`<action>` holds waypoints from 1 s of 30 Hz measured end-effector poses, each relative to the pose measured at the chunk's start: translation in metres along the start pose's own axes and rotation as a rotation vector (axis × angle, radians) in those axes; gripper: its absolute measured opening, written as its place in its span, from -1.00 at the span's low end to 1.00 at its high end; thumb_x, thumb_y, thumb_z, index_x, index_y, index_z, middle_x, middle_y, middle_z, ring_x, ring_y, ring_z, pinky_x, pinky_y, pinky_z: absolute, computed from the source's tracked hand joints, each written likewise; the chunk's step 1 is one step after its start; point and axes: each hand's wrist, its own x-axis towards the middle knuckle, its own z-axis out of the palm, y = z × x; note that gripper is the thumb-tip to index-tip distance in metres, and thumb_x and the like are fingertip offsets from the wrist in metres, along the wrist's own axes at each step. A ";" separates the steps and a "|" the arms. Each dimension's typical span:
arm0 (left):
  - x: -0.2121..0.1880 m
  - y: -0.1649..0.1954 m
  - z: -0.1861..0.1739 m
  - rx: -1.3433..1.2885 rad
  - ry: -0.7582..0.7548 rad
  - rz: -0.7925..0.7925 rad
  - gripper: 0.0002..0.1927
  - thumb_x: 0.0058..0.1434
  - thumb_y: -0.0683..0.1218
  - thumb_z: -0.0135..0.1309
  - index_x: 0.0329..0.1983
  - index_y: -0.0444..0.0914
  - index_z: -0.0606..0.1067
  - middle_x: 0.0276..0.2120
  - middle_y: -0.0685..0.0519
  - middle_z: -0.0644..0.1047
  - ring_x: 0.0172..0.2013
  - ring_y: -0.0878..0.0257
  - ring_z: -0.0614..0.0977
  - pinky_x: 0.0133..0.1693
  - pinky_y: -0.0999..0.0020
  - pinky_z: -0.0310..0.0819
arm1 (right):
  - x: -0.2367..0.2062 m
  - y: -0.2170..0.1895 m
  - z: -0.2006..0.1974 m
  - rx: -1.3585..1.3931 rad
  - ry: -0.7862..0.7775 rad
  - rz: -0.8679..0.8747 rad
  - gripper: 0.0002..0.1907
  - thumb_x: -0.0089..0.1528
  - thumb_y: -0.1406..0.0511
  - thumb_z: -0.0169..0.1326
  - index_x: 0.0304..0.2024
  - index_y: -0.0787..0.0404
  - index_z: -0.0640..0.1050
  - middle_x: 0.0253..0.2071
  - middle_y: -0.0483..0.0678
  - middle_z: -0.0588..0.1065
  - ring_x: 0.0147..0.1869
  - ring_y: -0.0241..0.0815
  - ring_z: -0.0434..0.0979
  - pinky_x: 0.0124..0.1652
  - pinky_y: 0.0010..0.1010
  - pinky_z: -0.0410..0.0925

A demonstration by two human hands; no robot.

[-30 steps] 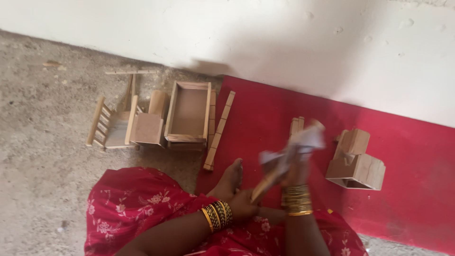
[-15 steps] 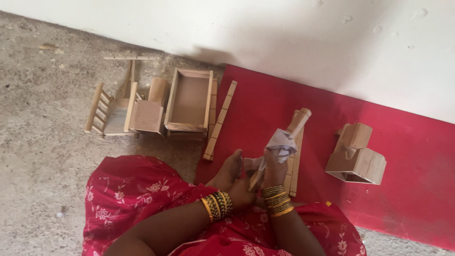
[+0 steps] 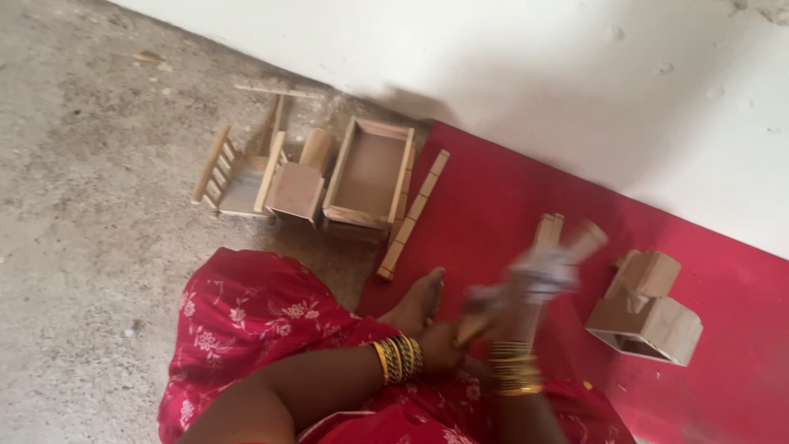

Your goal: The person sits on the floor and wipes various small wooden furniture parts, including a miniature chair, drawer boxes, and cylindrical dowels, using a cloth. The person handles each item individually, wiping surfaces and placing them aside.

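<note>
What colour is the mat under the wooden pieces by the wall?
Plain red mat, clearest in the head view.

Rough grey concrete floor [image 3: 90, 214] with a plain white wall [image 3: 526, 74] running along the top. A red mat [image 3: 493, 205] lies right against that wall, daylight falling softly across it.

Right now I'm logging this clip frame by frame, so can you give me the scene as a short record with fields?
setting: grey concrete floor, red mat, white wall
right hand: blurred, grips a pale cloth against a wooden stick
left hand: low, beside the stick's near end; grip unclear
on concrete: open wooden box, small ladder-like frame
on mat: wooden block piece, long strip
</note>
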 end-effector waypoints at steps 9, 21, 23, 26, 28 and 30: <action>0.025 -0.011 -0.047 -0.824 0.179 -0.293 0.26 0.17 0.59 -0.17 0.43 -0.56 -0.11 0.24 -0.46 0.21 0.01 -0.18 0.50 -0.04 0.08 0.46 | 0.030 -0.009 -0.007 0.833 -0.259 1.189 -0.84 0.34 0.24 0.09 -0.20 0.17 0.44 -0.44 -0.11 0.49 -0.49 -0.25 0.52 -0.52 -0.48 0.42; -0.004 -0.061 -0.044 0.800 0.494 0.689 0.21 0.11 0.04 0.42 0.54 -0.46 -0.14 0.39 -0.47 0.15 0.34 -0.25 0.27 0.26 -0.14 0.20 | 0.043 -0.016 -0.007 0.459 -0.154 1.111 -0.58 0.26 -0.04 0.06 -0.19 0.17 0.44 -0.53 -0.06 0.49 -0.59 -0.23 0.44 -0.64 -0.47 0.33; -0.009 -0.041 -0.038 0.672 0.492 0.687 0.23 0.04 -0.11 0.45 0.54 -0.45 -0.15 0.40 -0.52 0.09 0.37 -0.27 0.13 0.27 -0.14 0.07 | 0.010 -0.037 0.003 0.702 -0.221 1.313 -0.60 0.28 -0.03 0.07 -0.14 0.13 0.42 -0.50 -0.10 0.38 -0.56 -0.25 0.36 -0.60 -0.52 0.32; -0.005 -0.016 -0.036 -0.294 0.064 0.330 0.21 0.11 -0.03 0.44 0.55 -0.44 -0.16 0.39 -0.49 0.12 0.37 -0.25 0.15 0.32 -0.14 0.03 | -0.038 -0.048 0.015 0.752 -0.340 1.268 -0.63 0.33 0.12 0.12 -0.03 0.28 0.44 -0.33 -0.11 0.44 -0.37 -0.28 0.46 -0.43 -0.50 0.42; -0.004 -0.011 -0.033 -0.196 0.116 0.363 0.25 0.08 -0.04 0.44 0.56 -0.43 -0.19 0.42 -0.47 0.10 0.41 -0.21 0.12 0.35 -0.11 -0.01 | -0.059 -0.044 0.024 0.783 -0.425 1.246 -0.64 0.36 0.23 0.14 0.05 0.39 0.44 -0.22 -0.11 0.47 -0.24 -0.30 0.53 -0.32 -0.48 0.49; -0.004 -0.016 -0.029 -0.041 0.174 0.382 0.28 0.05 -0.04 0.44 0.56 -0.41 -0.22 0.44 -0.45 0.09 0.44 -0.16 0.10 0.39 -0.08 -0.06 | -0.051 -0.024 0.021 0.387 -0.533 0.522 -0.58 0.39 0.11 -0.07 0.07 0.32 0.48 -0.29 -0.08 0.48 -0.37 -0.27 0.45 -0.44 -0.47 0.40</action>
